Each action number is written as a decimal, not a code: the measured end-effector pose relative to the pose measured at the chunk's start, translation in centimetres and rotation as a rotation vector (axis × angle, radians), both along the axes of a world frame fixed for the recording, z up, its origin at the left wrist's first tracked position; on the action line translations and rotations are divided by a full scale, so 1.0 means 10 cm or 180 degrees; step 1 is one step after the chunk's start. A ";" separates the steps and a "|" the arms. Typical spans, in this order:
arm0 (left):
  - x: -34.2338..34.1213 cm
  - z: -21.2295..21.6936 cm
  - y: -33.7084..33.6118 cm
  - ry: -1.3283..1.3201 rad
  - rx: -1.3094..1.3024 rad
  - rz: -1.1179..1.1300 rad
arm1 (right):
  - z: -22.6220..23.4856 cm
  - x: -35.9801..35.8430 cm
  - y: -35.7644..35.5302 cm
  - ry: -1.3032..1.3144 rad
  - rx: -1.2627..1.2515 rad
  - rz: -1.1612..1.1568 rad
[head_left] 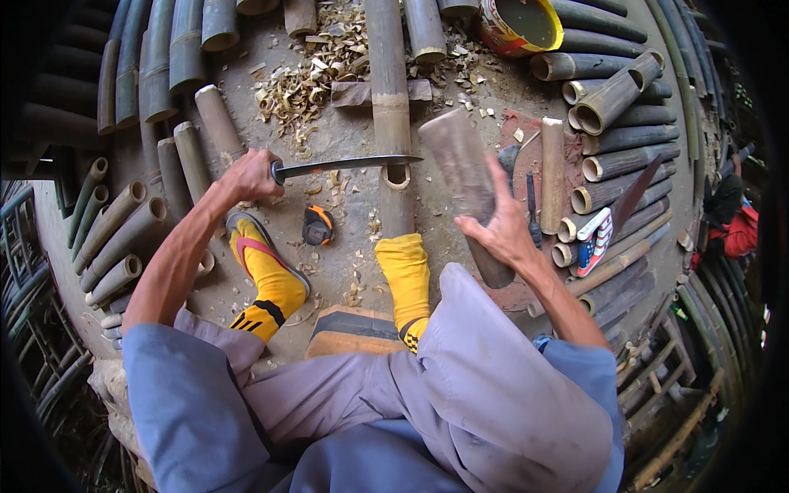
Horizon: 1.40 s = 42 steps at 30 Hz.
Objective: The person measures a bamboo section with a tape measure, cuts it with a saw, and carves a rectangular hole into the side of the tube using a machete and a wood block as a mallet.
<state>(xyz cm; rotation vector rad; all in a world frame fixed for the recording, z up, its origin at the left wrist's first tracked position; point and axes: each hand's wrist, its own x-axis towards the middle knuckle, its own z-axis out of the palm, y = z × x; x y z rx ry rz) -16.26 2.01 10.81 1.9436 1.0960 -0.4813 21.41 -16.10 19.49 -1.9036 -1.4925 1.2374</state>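
My left hand (253, 177) is closed round the dark handle of a long knife (349, 167). Its blade lies level across a bamboo pole (389, 74), just above an opening (398, 177) cut in the pole's wall. Slightly blurred, a thick wooden block (457, 156) is gripped in my right hand (503, 226), tilted and to the right of the blade tip. The pole runs away from me over a small wooden crosspiece (352, 94). My right foot in a yellow sock (404, 271) presses on its near end.
A black-and-orange tape measure (318, 225) lies left of the pole, near my sandalled left foot (271, 271). Bamboo shavings (316, 78) litter the ground. Cut bamboo lengths (625, 168) line both sides. A saw with a patterned handle (595, 240) rests at right; a yellow-rimmed bucket (555, 45) stands beyond.
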 end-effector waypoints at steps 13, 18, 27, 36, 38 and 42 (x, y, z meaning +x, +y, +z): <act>0.08 0.03 0.11 0.0016 -0.0275 -0.0059 | -0.16 -0.11 -0.12 0.0708 0.0054 -0.0537; 0.01 0.08 0.11 0.0209 -0.0458 -0.0020 | 0.32 -0.07 0.14 0.0826 0.0125 -0.0579; -0.12 -0.01 -0.17 0.0186 0.0736 -0.0204 | -0.09 -0.05 -0.14 0.0843 -0.0215 -0.0595; -0.24 -0.10 -0.65 -0.0395 0.2269 -0.0530 | 0.03 -0.07 -0.35 -0.0132 0.0514 -0.0424; -0.25 -0.09 -0.64 -0.0327 0.2129 -0.0553 | -0.18 -0.08 -0.51 -0.0205 0.1069 -0.0071; -0.18 -0.10 -0.52 -0.0204 0.1910 -0.0686 | -0.54 -0.14 -0.72 -0.0139 0.2383 0.0827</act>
